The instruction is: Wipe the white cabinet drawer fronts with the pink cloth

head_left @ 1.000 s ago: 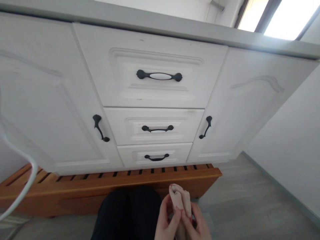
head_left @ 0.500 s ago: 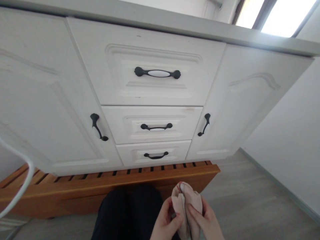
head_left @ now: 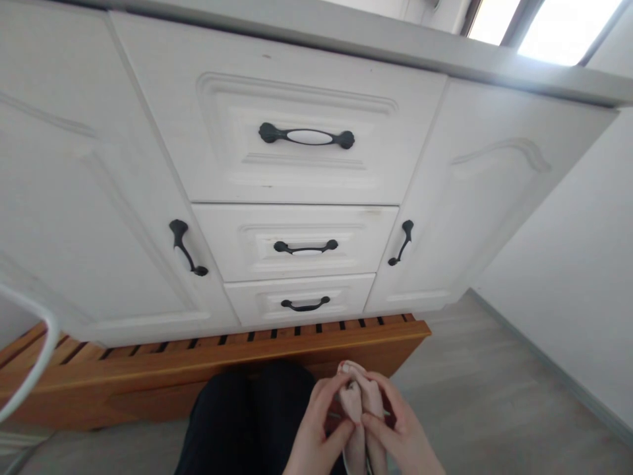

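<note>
A small pale pink cloth piece [head_left: 361, 404], like a folded sock, stands between both hands at the bottom middle of the view. My left hand [head_left: 316, 429] pinches its left side with thumb and fingers. My right hand [head_left: 400, 432] grips its right side, fingers wrapped over the top. Both hands hover above the grey floor, just in front of my dark-trousered knees [head_left: 247, 422].
A white cabinet fills the view, with three stacked drawers [head_left: 297, 165] and black handles, a door [head_left: 74, 218] at left and another door [head_left: 469, 211] at right. A slatted wooden base [head_left: 198, 363] runs beneath. A white cable [head_left: 34, 369] hangs at left. A white wall [head_left: 583, 284] bounds the right.
My hands have closed further over the pink cloth, covering more of its top. The camera has tilted slightly, shifting the cabinet up and left.
</note>
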### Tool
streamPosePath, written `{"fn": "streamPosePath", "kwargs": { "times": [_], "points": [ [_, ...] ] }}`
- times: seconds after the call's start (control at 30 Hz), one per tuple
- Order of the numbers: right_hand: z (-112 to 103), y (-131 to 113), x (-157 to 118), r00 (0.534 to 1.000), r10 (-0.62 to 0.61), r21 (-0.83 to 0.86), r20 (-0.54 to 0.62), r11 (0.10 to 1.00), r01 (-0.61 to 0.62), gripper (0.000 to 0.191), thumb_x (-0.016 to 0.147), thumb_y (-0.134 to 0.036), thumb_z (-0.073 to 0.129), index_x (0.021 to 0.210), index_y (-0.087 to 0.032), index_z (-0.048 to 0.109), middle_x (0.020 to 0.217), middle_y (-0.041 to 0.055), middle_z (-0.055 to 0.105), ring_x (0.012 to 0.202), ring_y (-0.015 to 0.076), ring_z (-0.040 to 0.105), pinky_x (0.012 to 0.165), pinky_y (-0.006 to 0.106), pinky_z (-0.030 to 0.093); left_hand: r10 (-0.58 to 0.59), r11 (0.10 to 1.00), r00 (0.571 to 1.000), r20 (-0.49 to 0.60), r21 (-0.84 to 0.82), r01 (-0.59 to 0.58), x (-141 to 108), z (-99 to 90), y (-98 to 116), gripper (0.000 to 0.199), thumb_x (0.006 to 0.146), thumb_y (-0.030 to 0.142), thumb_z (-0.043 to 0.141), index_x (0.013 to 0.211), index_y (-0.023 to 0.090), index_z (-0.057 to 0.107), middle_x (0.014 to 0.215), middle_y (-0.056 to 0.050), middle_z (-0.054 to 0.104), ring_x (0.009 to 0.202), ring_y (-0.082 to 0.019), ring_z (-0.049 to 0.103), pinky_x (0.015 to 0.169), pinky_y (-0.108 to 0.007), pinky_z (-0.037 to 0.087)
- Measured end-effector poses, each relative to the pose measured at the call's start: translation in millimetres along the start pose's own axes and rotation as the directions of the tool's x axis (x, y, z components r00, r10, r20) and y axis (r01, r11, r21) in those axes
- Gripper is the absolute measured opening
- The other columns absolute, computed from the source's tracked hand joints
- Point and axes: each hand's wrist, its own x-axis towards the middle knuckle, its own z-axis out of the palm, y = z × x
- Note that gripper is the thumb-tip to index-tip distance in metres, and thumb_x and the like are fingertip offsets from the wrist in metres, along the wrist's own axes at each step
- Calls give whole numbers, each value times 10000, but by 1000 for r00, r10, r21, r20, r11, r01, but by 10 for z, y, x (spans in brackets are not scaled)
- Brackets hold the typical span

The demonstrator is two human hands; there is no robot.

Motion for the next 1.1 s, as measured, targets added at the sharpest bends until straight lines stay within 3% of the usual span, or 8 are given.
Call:
{"fn": "streamPosePath", "kwargs": {
  "times": [0.1,0.23,0.4,0.53,0.67,0.77,0.9,1.1],
  "points": [
    [-70,-23,23,1000,-1,-40,19,999,2,489,785,-391,702,1239,-252,585,1267,86,653,1195,275,603,1017,409,477,-17,999,998,66,28,16,27,-67,152,303,797,214,649,1091,263,591,1194,-60,552,1112,-233,600,891,-365,513],
    [-171,-89,25,998,41,-146,51,989,-33,417,814,-395,656,1193,-236,586,1186,68,652,1134,258,603,966,381,467,-118,992,977,177,-17,123,67,-153,172,316,738,216,692,1028,227,567,1045,-28,580,961,-203,628,824,-346,485],
    [-325,-240,22,996,66,-333,57,942,-44,204,893,-396,549,991,-218,573,969,24,615,930,199,581,850,325,430,-35,982,985,167,189,3,71,-261,154,168,700,188,647,732,215,485,877,-2,571,887,-169,555,798,-302,405],
    [-460,-379,56,983,54,-512,175,858,45,99,856,-267,563,792,-210,514,870,-6,526,852,158,536,770,277,377,-125,951,970,207,304,57,67,-292,316,153,750,234,567,712,227,418,802,22,491,768,-135,470,696,-269,369],
    [-464,-388,62,974,51,-624,220,775,101,143,831,-176,519,709,-202,448,877,-7,509,838,134,534,747,252,356,-197,965,932,305,228,130,100,-248,466,151,770,292,583,756,225,448,811,26,489,764,-132,488,695,-263,398],
    [-328,-313,55,994,64,-701,90,713,17,115,818,-140,482,723,-206,482,881,3,547,839,141,557,741,257,359,-168,971,966,198,202,127,156,-149,432,212,795,367,598,744,232,442,761,45,460,726,-130,483,676,-262,401],
    [-68,-242,68,982,85,-753,-168,632,-183,130,842,-158,462,789,-213,567,893,36,593,849,183,589,765,291,395,-70,924,997,28,378,54,218,35,344,218,790,306,596,689,240,414,722,43,485,713,-139,500,690,-271,402],
    [236,-192,8,974,-18,-532,-227,840,-108,229,860,-221,502,1064,-203,605,1051,83,608,991,218,627,916,329,487,73,742,983,-166,668,58,254,193,430,261,876,373,532,673,243,432,758,19,496,709,-160,508,667,-303,359]
  ]
}}
